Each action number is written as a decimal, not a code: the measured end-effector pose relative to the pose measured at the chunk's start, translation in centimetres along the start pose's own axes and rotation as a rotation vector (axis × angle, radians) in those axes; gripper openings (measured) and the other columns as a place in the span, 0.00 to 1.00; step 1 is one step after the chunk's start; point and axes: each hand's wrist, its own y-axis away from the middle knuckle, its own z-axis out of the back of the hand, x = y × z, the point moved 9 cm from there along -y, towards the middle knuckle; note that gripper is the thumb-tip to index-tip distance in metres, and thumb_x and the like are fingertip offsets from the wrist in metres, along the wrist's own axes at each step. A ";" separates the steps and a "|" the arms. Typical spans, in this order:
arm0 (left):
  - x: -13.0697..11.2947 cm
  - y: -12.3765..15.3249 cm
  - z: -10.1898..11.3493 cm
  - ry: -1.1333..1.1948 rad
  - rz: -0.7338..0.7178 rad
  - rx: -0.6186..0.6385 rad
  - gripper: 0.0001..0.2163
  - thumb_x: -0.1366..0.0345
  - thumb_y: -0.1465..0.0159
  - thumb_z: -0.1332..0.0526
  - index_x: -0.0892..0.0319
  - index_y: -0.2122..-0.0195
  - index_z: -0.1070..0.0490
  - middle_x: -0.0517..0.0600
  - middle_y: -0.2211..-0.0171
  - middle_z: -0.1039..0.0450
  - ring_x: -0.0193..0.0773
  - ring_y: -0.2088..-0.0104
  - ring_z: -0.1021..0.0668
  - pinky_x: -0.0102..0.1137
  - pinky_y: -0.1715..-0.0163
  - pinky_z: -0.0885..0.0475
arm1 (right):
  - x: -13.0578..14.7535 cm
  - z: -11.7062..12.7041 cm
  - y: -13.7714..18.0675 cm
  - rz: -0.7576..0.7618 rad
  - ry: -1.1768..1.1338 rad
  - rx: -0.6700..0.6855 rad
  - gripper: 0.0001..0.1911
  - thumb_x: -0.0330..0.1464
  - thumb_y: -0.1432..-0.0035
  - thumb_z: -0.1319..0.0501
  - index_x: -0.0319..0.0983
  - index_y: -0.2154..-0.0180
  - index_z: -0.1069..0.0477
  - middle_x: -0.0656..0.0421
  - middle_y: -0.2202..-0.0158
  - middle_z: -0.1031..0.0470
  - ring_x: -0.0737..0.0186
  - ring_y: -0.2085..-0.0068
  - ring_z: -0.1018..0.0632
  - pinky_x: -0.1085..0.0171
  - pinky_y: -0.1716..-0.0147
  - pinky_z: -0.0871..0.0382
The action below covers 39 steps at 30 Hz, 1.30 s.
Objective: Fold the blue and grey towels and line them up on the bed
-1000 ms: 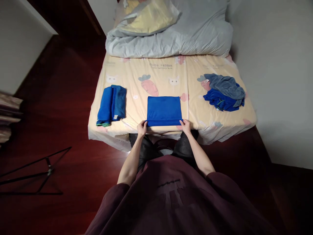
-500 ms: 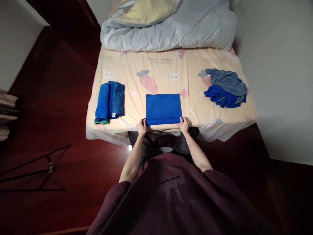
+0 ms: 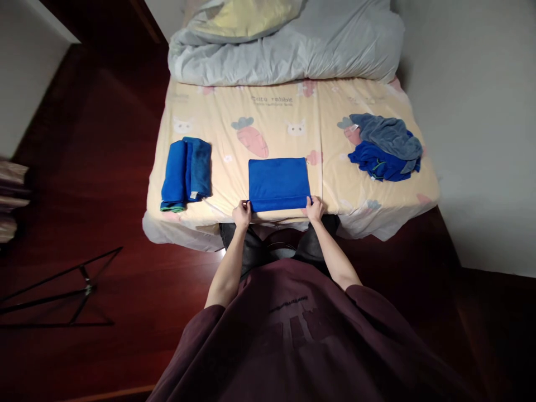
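Observation:
A blue towel [image 3: 278, 177] lies flat in a rectangle near the front edge of the bed, its near edge turned over into a narrow band. My left hand [image 3: 242, 214] pinches the left end of that band, and my right hand [image 3: 315, 209] pinches the right end. To the left lie two rolled blue towels [image 3: 175, 172], side by side, one with a green edge. A loose heap on the right holds a crumpled grey-blue towel [image 3: 387, 134] on top of a crumpled bright blue towel [image 3: 377, 163].
The bed [image 3: 218, 117] has a yellow sheet printed with carrots and rabbits. A bunched grey quilt [image 3: 326, 44] and a yellow pillow [image 3: 251, 17] lie at its far end. Black tripod legs [image 3: 86, 289] stand on the dark red floor at left. A wall [image 3: 477, 139] borders the right.
Both hands keep their pinch on the towel's near band, which looks about the same. The whole view has shifted slightly.

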 end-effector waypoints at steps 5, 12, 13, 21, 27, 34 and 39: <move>-0.1 0.1 0.4 0.025 0.033 0.010 0.15 0.53 0.28 0.43 0.56 0.55 0.22 0.57 0.61 0.16 0.49 0.58 0.15 0.36 0.56 0.27 | 0.0 0.1 -0.2 0.007 -0.024 -0.012 0.16 0.40 0.30 0.43 0.38 0.55 0.20 0.46 0.53 0.19 0.52 0.55 0.21 0.60 0.52 0.31; -0.1 -0.2 1.4 0.124 0.039 0.045 0.13 0.54 0.31 0.39 0.57 0.55 0.22 0.56 0.61 0.17 0.47 0.58 0.15 0.37 0.52 0.24 | 0.1 0.6 -1.5 -0.046 -0.088 0.021 0.10 0.35 0.33 0.40 0.39 0.56 0.22 0.51 0.60 0.18 0.51 0.56 0.20 0.58 0.50 0.29; -0.4 0.0 1.8 0.143 -0.006 0.040 0.13 0.55 0.31 0.39 0.58 0.53 0.23 0.57 0.58 0.17 0.47 0.57 0.16 0.37 0.51 0.23 | 0.3 0.9 -1.7 -0.036 -0.097 0.012 0.11 0.33 0.34 0.41 0.38 0.54 0.23 0.51 0.60 0.18 0.51 0.56 0.20 0.58 0.49 0.29; -5.1 3.4 1.5 0.160 -0.553 0.214 0.18 0.60 0.30 0.41 0.55 0.41 0.26 0.57 0.35 0.29 0.50 0.32 0.30 0.47 0.29 0.37 | 6.2 1.2 2.6 0.570 -0.113 0.181 0.16 0.34 0.29 0.45 0.41 0.48 0.21 0.51 0.42 0.21 0.53 0.38 0.26 0.54 0.33 0.36; -4.0 2.8 -1.6 0.101 -0.546 0.339 0.30 0.70 0.40 0.39 0.59 0.34 0.31 0.57 0.30 0.35 0.52 0.27 0.36 0.50 0.27 0.39 | 5.6 -0.7 3.6 0.610 -0.086 0.404 0.20 0.33 0.31 0.40 0.43 0.41 0.23 0.55 0.35 0.26 0.55 0.31 0.30 0.49 0.30 0.39; -3.0 1.6 -1.9 0.146 -0.498 0.303 0.34 0.76 0.47 0.41 0.58 0.35 0.28 0.53 0.32 0.31 0.50 0.30 0.32 0.47 0.27 0.37 | 3.8 -0.2 1.2 0.551 -0.186 0.350 0.24 0.27 0.40 0.39 0.39 0.42 0.22 0.53 0.35 0.26 0.55 0.32 0.29 0.49 0.33 0.33; -2.3 0.5 -1.8 0.260 -0.403 0.280 0.36 0.78 0.52 0.43 0.58 0.40 0.24 0.53 0.37 0.25 0.50 0.33 0.27 0.47 0.28 0.35 | 1.9 -0.4 -0.7 0.386 -0.338 0.289 0.29 0.21 0.48 0.45 0.34 0.45 0.22 0.50 0.40 0.22 0.56 0.35 0.24 0.52 0.32 0.32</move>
